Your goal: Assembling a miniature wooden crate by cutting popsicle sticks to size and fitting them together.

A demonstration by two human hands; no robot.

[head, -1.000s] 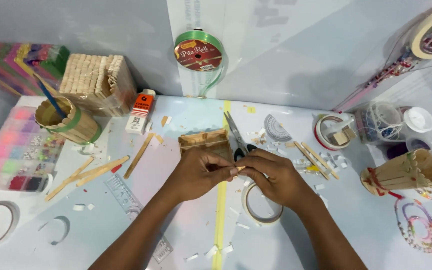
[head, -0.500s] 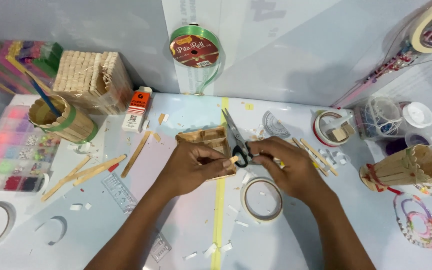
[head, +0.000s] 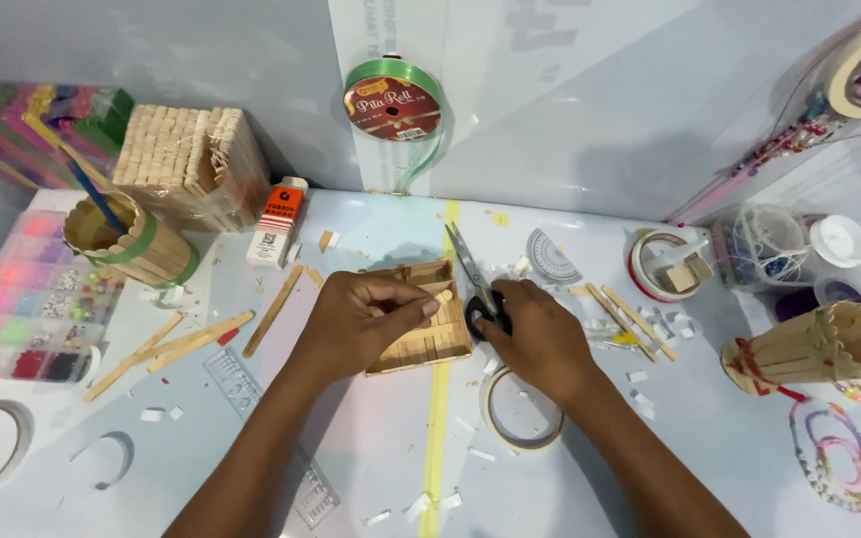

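At nine o'clock, my left hand (head: 366,319) pinches a short stick piece (head: 442,296) over the small wooden stick box (head: 429,339) at the tabletop's (head: 371,438) centre. Just at three o'clock of it, my right hand (head: 535,334) closes on the black-handled scissors (head: 475,284), blades pointing to eleven o'clock.

I see a pale tan stick tray (head: 421,344), black-handled scissors (head: 478,289), a green ribbon roll (head: 394,98) with a red centre, a yellow tape line (head: 437,418), a pink-and-multicoloured bead box (head: 22,309), and an orange-and-white glue bottle (head: 278,221).
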